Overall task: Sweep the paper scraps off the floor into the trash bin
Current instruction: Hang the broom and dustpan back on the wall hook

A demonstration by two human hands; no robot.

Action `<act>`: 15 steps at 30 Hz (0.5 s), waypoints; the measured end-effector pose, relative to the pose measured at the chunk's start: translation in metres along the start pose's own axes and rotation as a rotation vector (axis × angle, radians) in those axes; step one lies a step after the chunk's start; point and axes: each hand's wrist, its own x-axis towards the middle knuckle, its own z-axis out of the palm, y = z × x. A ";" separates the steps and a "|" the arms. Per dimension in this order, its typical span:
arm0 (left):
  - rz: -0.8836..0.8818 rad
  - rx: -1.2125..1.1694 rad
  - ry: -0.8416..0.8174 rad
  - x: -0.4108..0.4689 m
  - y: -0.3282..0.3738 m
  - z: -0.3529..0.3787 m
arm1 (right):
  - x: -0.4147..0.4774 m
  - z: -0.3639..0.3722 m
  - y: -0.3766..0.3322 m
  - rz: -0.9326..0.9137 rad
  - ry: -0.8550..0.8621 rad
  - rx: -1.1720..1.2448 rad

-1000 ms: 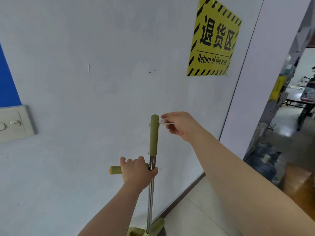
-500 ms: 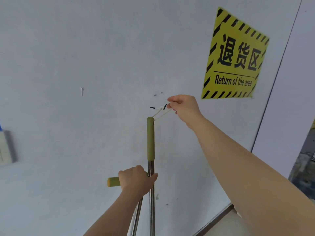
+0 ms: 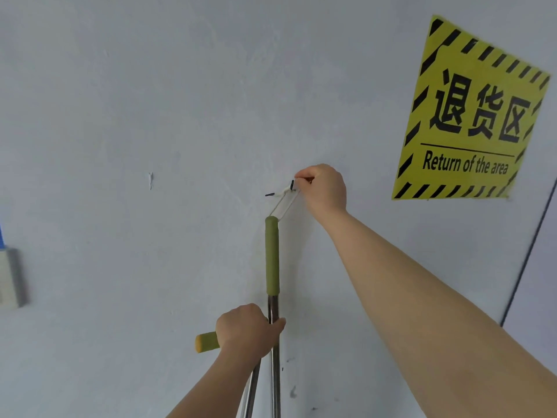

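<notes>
An upright metal pole with a green foam grip point(image 3: 272, 254) stands against the grey wall; I take it for the broom. A white string loop point(image 3: 283, 202) runs from its top. My right hand point(image 3: 324, 188) pinches that loop up by two small dark pegs point(image 3: 291, 184) on the wall. My left hand point(image 3: 248, 330) is closed around a second, shorter green-tipped handle point(image 3: 206, 342) and presses against the broom pole. The lower ends of both poles are out of view. No paper scraps or trash bin show.
A yellow and black sign point(image 3: 470, 116) reading "Return of the area" hangs on the wall at the upper right. A light switch plate point(image 3: 10, 279) sits at the left edge. A dark vertical seam point(image 3: 524, 260) runs down the wall at the right.
Both poles have risen along the wall. My right hand has lifted the string loop from beside the grip up to the wall pegs. My view has tilted up, losing the floor and doorway.
</notes>
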 end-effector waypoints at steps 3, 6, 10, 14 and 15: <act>-0.030 -0.008 -0.011 0.006 -0.003 0.006 | 0.003 0.008 0.003 0.008 0.015 -0.028; -0.042 0.000 -0.020 0.009 -0.004 0.014 | 0.004 0.009 0.008 0.026 0.024 0.019; -0.035 0.026 -0.029 0.011 -0.004 0.023 | 0.003 0.008 0.017 -0.001 -0.023 0.024; -0.039 0.024 -0.056 0.012 -0.004 0.031 | -0.002 0.013 0.021 -0.020 -0.043 0.029; -0.038 0.025 -0.062 0.012 -0.004 0.033 | -0.004 0.014 0.021 -0.010 -0.036 0.053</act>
